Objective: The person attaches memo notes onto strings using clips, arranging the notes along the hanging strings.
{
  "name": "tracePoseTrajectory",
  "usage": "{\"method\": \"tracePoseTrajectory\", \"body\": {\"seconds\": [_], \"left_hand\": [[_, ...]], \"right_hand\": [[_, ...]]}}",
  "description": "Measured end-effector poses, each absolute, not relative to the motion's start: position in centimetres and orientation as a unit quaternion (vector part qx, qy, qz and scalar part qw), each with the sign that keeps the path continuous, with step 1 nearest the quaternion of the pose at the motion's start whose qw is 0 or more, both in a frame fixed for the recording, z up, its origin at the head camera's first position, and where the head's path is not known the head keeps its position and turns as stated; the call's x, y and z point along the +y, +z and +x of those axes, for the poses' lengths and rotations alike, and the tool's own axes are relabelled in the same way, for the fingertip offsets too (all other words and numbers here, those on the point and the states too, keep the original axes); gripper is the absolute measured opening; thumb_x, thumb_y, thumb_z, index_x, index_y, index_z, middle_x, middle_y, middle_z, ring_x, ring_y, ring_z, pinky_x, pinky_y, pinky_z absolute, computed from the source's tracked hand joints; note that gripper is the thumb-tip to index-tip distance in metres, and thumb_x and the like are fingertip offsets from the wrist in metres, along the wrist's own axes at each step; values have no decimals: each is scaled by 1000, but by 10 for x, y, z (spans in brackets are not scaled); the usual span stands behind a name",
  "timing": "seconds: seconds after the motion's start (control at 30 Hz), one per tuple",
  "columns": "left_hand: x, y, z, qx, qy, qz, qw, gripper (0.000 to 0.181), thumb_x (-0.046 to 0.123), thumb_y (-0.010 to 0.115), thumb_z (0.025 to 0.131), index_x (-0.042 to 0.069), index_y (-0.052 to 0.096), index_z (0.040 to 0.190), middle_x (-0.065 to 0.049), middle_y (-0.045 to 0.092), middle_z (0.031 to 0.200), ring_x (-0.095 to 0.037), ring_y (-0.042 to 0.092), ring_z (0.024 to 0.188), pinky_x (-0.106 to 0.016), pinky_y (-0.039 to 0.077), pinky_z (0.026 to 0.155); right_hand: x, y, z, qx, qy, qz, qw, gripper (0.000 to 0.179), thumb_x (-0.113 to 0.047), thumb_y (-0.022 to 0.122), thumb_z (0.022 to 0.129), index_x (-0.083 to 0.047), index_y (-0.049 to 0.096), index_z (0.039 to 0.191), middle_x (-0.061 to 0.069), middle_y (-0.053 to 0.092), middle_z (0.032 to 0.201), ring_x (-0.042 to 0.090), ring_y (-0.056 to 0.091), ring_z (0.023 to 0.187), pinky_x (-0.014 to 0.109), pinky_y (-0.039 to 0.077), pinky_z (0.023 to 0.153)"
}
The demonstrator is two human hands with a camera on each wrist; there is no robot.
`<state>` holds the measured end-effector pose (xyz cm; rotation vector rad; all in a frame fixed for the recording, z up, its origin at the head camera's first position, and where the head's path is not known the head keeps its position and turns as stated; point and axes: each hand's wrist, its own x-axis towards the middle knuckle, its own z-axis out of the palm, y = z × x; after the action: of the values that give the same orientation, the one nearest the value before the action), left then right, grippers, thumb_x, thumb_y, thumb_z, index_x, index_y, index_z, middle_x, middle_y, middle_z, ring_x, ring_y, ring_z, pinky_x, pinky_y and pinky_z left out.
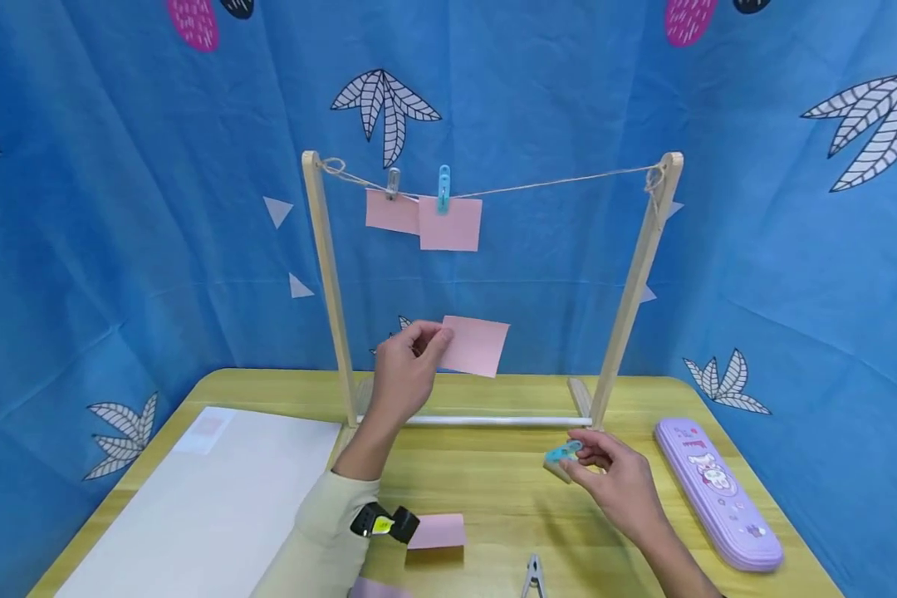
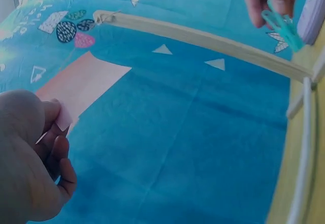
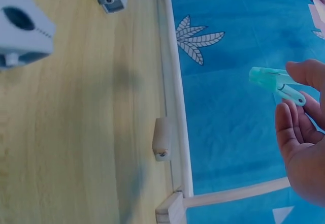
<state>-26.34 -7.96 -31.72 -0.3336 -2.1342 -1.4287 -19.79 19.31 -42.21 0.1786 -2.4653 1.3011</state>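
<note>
My left hand pinches a pink paper note by its left edge, thumb in front, below the string. In the left wrist view the same note juts out past the fingertips. My right hand holds a teal clothespin above the table by its handle end; the right wrist view shows the clothespin between thumb and fingers. On the string, a grey clothespin holds one pink note, and a blue clothespin holds another pink note, slightly overlapping the first.
The string spans a wooden frame with a white bottom bar. A purple pencil case lies right, a white board left. Nearer are a pink note and a grey clothespin. A small wooden piece lies by the bar.
</note>
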Motion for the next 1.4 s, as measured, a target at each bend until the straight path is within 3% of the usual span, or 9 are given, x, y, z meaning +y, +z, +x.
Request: {"method": "tracePoseTrajectory", "body": {"seconds": [0.33,0.53,0.73,1.0,1.2,1.4], "left_hand": [[-50,-278,-290,-766,-556,-112,302,31,40,65,91,12,74,101,-4,68,78,-15,54,65,-23,40,52],[-40,-261,-307,-752,-578,-117,295,27,31,65,93,10,71,108,-6,70,85,-13,61,61,-22,42,51],[-33,-249,-316,-749,-588,-112,285,29,32,64,93,9,71,111,-6,72,95,-14,62,75,-22,47,58],[-27,-240,-327,-744,-601,-97,274,29,35,63,94,12,71,111,-3,69,104,-15,61,100,-25,53,72],[-26,-235,-333,-732,-622,-88,265,31,36,63,93,13,70,113,-3,68,105,-16,59,103,-26,54,78],[-25,-230,-340,-724,-633,-90,261,32,35,63,94,12,70,114,-4,69,107,-15,61,101,-27,54,80]], "right_hand": [[193,-421,-197,-852,488,89,170,33,-13,78,81,-12,70,113,5,71,96,-1,64,84,16,54,78],[193,-422,-200,-859,468,111,176,33,-13,77,82,-13,69,113,0,71,91,-1,64,82,22,56,77],[194,-418,-202,-862,464,111,169,31,-17,77,83,-15,69,113,-2,71,90,1,64,81,21,55,77],[190,-405,-211,-862,446,100,221,35,-15,77,82,-11,68,115,0,70,88,-1,63,80,22,56,76],[190,-376,-227,-856,431,124,256,34,-18,74,86,-12,67,119,3,69,93,3,62,84,19,53,76],[189,-316,-245,-838,421,163,306,33,-17,71,89,-10,66,121,6,65,92,3,57,83,10,47,74]]}}
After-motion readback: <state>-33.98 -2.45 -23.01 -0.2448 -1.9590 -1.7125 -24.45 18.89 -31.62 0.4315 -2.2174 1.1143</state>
